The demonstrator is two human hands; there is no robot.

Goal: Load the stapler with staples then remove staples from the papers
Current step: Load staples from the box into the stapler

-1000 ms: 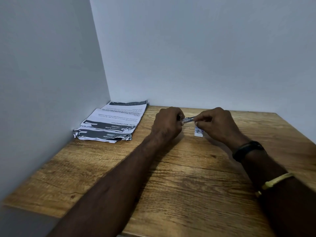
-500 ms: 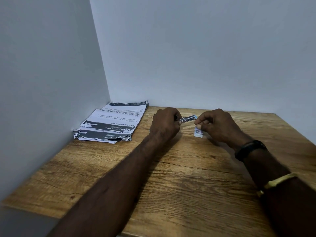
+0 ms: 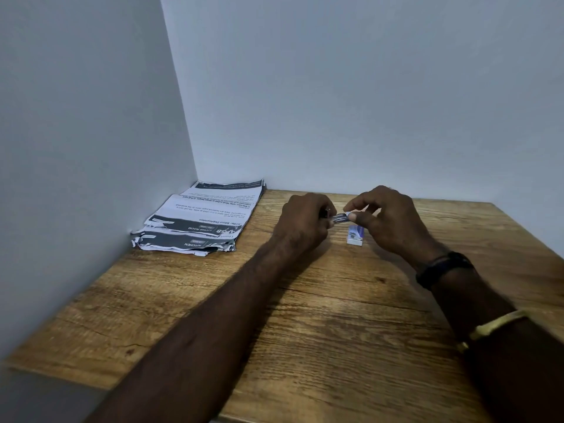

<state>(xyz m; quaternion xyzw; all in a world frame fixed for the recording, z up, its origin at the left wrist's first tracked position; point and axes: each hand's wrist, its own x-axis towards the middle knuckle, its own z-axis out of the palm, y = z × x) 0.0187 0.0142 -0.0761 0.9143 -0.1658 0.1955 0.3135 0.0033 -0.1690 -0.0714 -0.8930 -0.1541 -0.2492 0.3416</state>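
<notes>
Near the wooden tabletop's [image 3: 305, 331] far edge, the left hand [image 3: 305, 222] curls round a small dark-and-silver stapler [image 3: 339, 219] as the right hand [image 3: 393, 221] pinches its tip; crumpled printed papers [image 3: 201, 221] fill the far-left corner.

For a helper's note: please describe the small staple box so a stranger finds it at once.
On the wooden table, look beside the right hand. The staple box lies there: tiny, white and blue, unlike the big printed papers leftward.
</notes>
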